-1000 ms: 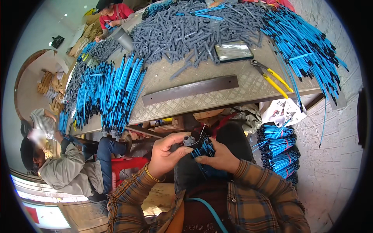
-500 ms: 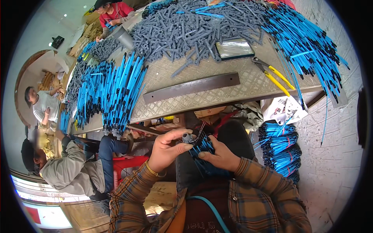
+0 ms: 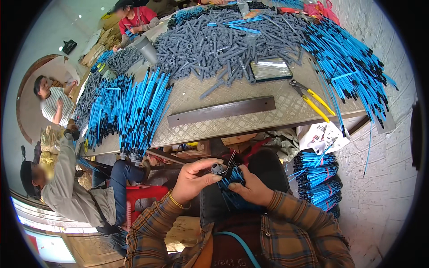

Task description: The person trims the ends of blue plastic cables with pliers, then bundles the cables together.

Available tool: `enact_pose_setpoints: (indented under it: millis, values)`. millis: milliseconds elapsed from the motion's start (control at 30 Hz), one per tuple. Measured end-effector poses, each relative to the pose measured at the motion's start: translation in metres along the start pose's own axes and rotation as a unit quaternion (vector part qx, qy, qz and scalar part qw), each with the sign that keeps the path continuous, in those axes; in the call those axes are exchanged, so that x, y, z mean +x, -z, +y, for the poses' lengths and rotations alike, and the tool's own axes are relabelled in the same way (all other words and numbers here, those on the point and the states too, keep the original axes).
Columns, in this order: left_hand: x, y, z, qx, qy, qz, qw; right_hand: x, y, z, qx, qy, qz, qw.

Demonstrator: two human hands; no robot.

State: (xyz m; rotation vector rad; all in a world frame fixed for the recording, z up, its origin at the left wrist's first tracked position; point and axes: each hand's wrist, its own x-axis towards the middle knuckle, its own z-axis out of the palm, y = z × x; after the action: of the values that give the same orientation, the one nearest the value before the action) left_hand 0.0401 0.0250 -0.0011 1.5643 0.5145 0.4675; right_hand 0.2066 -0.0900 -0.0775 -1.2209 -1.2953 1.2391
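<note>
Bundles (image 3: 319, 175) near the table (image 3: 281, 111) look done, its grey heap (image 3: 201, 50) unworked; my left hand (image 3: 190, 182) pinches a fitting (image 3: 216, 169), right hand (image 3: 254, 187) rods (image 3: 233, 177).

Worn on the person's head, the fisheye camera looks down and forward, with the left hand (image 3: 191, 182) and right hand (image 3: 254, 186) close below it and the diamond-patterned worktable (image 3: 192, 100) farther beyond them.

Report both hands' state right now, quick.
Left hand: closed, pinching a grey plastic piece between thumb and fingers.
Right hand: closed, holding a bundle of blue-and-black rods.
</note>
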Motion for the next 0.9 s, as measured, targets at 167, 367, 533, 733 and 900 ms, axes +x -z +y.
enact_pose_setpoints:
  millis: [167, 367, 533, 733, 900]
  values:
    - [-0.001, 0.000, -0.003, -0.007, -0.015, 0.022, 1.000, -0.004, -0.012, -0.006, -0.033, 0.064, 0.105, 0.992]
    - [-0.002, 0.010, 0.003, -0.015, -0.008, -0.027, 0.999, 0.004, 0.001, -0.005, -0.032, 0.044, -0.024, 0.998]
    - [-0.002, 0.015, 0.003, -0.019, 0.005, -0.031, 0.999, 0.014, 0.009, 0.000, -0.031, 0.032, -0.086, 0.995]
    - [-0.004, 0.018, 0.004, -0.008, 0.015, -0.037, 0.999, 0.017, 0.008, -0.002, -0.014, 0.028, -0.090, 0.995]
    - [-0.006, 0.011, 0.012, -0.022, 0.053, -0.009, 0.998, 0.016, 0.006, -0.001, -0.034, 0.007, -0.074, 0.997]
